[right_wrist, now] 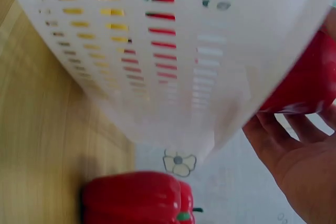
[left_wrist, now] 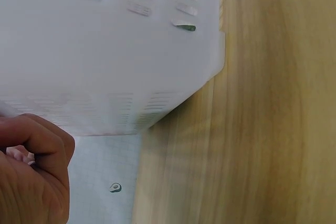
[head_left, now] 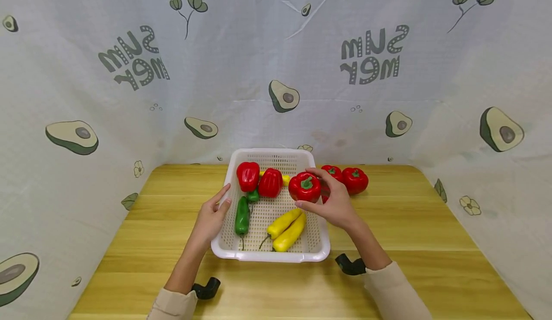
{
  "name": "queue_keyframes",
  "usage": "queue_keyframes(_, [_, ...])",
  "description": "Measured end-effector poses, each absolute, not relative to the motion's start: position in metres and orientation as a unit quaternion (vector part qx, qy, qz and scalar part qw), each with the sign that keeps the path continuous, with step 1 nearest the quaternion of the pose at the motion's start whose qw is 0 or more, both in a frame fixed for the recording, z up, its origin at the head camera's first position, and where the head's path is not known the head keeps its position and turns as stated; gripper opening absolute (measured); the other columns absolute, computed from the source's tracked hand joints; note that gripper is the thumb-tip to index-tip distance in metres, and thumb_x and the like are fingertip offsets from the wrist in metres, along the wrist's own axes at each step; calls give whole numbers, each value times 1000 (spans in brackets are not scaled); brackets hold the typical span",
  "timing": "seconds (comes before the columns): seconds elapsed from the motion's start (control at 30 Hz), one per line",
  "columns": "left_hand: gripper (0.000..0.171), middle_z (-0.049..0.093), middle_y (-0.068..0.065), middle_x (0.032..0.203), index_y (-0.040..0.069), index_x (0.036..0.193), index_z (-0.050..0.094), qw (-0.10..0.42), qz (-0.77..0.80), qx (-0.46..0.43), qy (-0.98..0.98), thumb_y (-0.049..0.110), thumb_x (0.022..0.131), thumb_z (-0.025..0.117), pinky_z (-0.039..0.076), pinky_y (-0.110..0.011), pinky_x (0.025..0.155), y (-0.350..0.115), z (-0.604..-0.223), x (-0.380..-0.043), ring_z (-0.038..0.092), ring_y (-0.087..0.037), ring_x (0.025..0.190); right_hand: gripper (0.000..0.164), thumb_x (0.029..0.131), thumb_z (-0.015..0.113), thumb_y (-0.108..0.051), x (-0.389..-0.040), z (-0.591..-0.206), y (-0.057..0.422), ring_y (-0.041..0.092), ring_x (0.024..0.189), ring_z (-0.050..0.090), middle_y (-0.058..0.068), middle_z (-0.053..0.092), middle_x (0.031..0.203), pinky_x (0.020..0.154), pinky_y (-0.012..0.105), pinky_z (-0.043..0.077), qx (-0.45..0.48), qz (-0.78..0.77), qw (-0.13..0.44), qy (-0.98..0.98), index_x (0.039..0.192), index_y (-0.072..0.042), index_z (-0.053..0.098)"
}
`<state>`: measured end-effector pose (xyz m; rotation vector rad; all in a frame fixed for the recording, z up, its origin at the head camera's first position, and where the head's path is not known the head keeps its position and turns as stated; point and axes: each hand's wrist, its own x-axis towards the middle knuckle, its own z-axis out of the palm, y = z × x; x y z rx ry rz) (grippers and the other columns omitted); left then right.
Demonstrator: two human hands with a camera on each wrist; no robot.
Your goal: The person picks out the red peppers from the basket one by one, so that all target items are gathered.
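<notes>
Pinching a red pepper (head_left: 304, 187), the right hand (head_left: 335, 206) is partly hiding another pepper (head_left: 325, 199) right of the white basket (head_left: 271, 257), which the left hand (head_left: 211, 219) is gripping.

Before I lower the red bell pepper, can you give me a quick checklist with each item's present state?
1. Grip on the red bell pepper: ok, held between the right hand's thumb and fingers.
2. White basket held: ok, the left hand is on its left rim.
3. Pepper inside the right rim: ok, as the head view shows it.
4. Space to set down: ok, bare basket floor shows left of the two long yellow peppers.
5. Loose red bell peppers not touching the basket: cannot tell, the right hand partly hides the nearest.
</notes>
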<state>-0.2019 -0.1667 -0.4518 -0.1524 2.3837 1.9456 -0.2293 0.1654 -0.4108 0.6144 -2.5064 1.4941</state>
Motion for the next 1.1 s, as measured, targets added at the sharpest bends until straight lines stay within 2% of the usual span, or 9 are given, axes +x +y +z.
queue_keyframes(0.23, [50, 71, -29, 113, 37, 157, 44, 32, 631, -56, 773, 31, 108, 54, 66, -48, 65, -166, -453, -203, 78, -36, 90, 84, 79, 90, -22, -228, -411, 190, 32, 130, 55, 10, 54, 146, 102, 54, 57, 165, 484, 109, -852, 150, -15, 46])
queue_keyframes(0.47, [49, 71, -29, 114, 38, 156, 45, 29, 627, -57, 776, 30, 108, 54, 66, -47, 65, -167, -454, -202, 78, -34, 88, 86, 80, 89, -20, -227, -409, 215, 34, 134, 52, 13, 49, 151, 94, 10, 50, 136, 485, 121, -855, 153, -14, 43])
queue_keyframes(0.53, [49, 71, -29, 115, 37, 156, 44, 28, 628, -54, 776, 30, 108, 54, 66, -47, 65, -167, -454, -202, 78, -34, 88, 85, 81, 88, -21, -227, -408, 221, 35, 134, 52, 13, 50, 151, 93, 5, 46, 125, 482, 124, -859, 153, -14, 44])
queue_keyframes(0.6, [50, 71, -29, 115, 37, 156, 44, 28, 629, -53, 775, 29, 108, 54, 66, -48, 65, -167, -455, -203, 78, -34, 88, 85, 81, 88, -21, -226, -408, 227, 36, 135, 51, 13, 49, 153, 99, 13, 50, 112, 474, 125, -864, 153, -14, 43])
queue_keyframes(0.67, [50, 71, -29, 117, 36, 157, 44, 27, 630, -50, 775, 30, 108, 54, 66, -48, 66, -167, -455, -203, 78, -34, 90, 86, 82, 88, -21, -226, -408, 234, 37, 137, 49, 14, 47, 155, 107, 30, 53, 101, 472, 124, -867, 154, -13, 42])
queue_keyframes(0.77, [50, 71, -28, 119, 37, 156, 44, 29, 630, -51, 774, 30, 108, 54, 66, -48, 66, -166, -455, -204, 78, -34, 91, 86, 83, 88, -21, -225, -410, 243, 38, 138, 47, 16, 46, 155, 111, 57, 48, 86, 472, 122, -869, 155, -12, 41])
queue_keyframes(0.87, [49, 71, -28, 119, 38, 156, 44, 29, 630, -50, 774, 30, 108, 53, 66, -48, 67, -167, -455, -205, 78, -34, 92, 85, 84, 87, -23, -226, -414, 253, 37, 136, 47, 15, 47, 154, 111, 50, 51, 71, 469, 120, -872, 155, -14, 41])
queue_keyframes(1.0, [49, 72, -28, 115, 40, 155, 45, 30, 630, -56, 774, 30, 108, 54, 66, -48, 66, -167, -456, -205, 78, -33, 89, 86, 84, 87, -25, -226, -417, 264, 39, 136, 45, 17, 46, 154, 113, 52, 50, 54, 464, 117, -876, 155, -13, 40])
queue_keyframes(1.1, [49, 72, -27, 114, 41, 155, 45, 32, 631, -58, 773, 29, 108, 54, 66, -47, 66, -167, -456, -204, 78, -32, 87, 89, 84, 87, -23, -226, -417, 270, 46, 140, 41, 22, 41, 156, 112, 67, 42, 43, 470, 107, -875, 156, -9, 37])
